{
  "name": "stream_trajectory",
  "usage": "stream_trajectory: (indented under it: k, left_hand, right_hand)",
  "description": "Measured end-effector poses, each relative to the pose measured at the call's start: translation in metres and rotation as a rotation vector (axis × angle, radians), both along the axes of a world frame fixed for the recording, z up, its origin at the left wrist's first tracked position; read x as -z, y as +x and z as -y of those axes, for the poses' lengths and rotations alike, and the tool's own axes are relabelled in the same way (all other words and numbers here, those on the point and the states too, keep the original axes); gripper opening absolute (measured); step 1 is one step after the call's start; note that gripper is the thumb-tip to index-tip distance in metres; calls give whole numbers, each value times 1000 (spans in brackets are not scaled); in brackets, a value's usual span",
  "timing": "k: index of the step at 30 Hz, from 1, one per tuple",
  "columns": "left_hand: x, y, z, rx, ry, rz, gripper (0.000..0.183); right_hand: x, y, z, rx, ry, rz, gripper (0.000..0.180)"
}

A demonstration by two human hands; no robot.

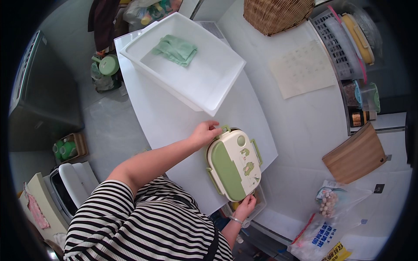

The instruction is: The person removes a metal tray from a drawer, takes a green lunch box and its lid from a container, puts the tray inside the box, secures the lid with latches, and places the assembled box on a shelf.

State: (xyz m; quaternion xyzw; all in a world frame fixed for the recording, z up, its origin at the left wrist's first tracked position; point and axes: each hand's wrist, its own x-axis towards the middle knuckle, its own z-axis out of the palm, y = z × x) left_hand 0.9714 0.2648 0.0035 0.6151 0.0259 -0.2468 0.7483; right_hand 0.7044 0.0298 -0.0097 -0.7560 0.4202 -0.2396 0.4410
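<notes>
A green and cream plastic lunch box [228, 163] with a lid bearing cartoon animals is at the near end of the white table [176, 117]. Its lower end reaches past the table's corner in this view. Green clip latches line its sides; the one on the right [257, 152] stands out from the lid. My left hand [205, 133] has its fingers at the far-end latch [226, 129]. At the near end, my right hand [244, 208] grips the box's rim, a bracelet on its wrist. Whether the box rests fully on the table, I cannot tell.
A white plastic tub [202, 81] holding a green cloth [176, 49] stands farther up the table. A wall-side ledge carries a wicker basket [277, 14] and baskets with containers [336, 45]. A wooden cutting board [356, 155] and plastic bags [326, 199] hang at the right.
</notes>
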Motion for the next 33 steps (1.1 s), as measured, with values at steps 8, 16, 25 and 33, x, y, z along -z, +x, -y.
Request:
stream_trajectory:
  k: [8,16,25,33]
  left_hand:
    - [9,4,-3,28,73,-27,24]
    - [12,-4,-4,36,44,-65,27]
    - [4,0,-8,10,-91,-132,38]
    - [-3,1,-14,26,-161,-220,37]
  right_hand:
    - [-13,14,-1,-37,60,56,16]
    - [-7,20,20,-25,108,17,18]
    - [-6,31,6,-56,-84,-38,19]
    - [-5,38,-11,41,-118,-13,23]
